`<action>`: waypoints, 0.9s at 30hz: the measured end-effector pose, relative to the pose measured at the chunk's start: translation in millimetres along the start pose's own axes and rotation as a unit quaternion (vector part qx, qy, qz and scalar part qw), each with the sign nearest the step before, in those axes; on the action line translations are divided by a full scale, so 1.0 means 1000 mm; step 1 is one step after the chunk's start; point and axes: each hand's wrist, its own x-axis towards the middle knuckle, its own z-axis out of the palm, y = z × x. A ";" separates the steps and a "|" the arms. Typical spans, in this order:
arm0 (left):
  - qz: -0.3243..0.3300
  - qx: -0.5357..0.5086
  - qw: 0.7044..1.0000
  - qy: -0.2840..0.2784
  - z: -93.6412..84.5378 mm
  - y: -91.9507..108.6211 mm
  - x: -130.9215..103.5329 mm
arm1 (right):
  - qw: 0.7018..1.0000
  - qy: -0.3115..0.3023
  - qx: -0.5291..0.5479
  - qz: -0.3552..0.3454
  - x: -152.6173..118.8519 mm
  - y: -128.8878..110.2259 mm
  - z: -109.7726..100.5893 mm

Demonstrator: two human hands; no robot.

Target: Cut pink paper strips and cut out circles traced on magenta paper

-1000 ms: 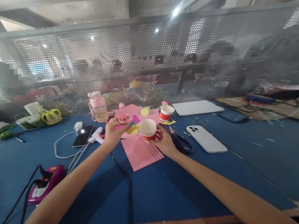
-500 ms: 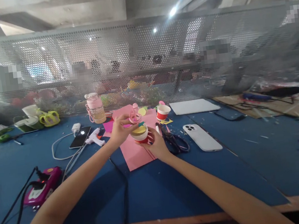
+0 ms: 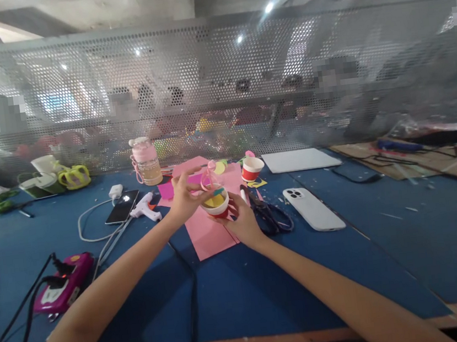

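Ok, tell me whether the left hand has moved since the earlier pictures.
Yes: judged against the white glue gun, the left hand has shifted right, away from the gun and toward the cup in the right hand.

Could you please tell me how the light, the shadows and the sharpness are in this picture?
In the head view, a ceiling lamp flares into a pale streak; in the same view, the forearms cast soft shadows on the blue table, the perforated screen looks hazy with pixelated patches, and details of the cup in the right hand are soft.
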 end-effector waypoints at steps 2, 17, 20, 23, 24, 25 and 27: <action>0.006 -0.007 1.000 0.005 -0.002 -0.001 0.001 | 1.000 0.007 0.002 -0.001 0.001 0.002 0.000; -0.027 -0.048 0.996 0.065 -0.017 -0.027 -0.007 | 0.989 0.034 -0.117 -0.084 0.017 0.024 -0.032; -0.061 -0.071 0.995 0.040 -0.009 -0.035 -0.020 | 0.987 0.045 -0.120 -0.098 0.021 0.025 -0.040; -0.088 -0.067 0.994 0.018 0.000 -0.042 -0.031 | 0.987 0.037 -0.099 -0.117 0.023 0.023 -0.045; -0.094 -0.064 0.993 0.012 0.002 -0.044 -0.034 | 0.987 0.038 -0.093 -0.123 0.024 0.022 -0.046; -0.096 -0.064 0.993 0.004 0.005 -0.046 -0.037 | 0.987 0.042 -0.088 -0.128 0.024 0.021 -0.048; -0.094 -0.072 0.993 -0.016 0.009 -0.048 -0.041 | 0.985 0.057 -0.094 -0.136 0.026 0.019 -0.051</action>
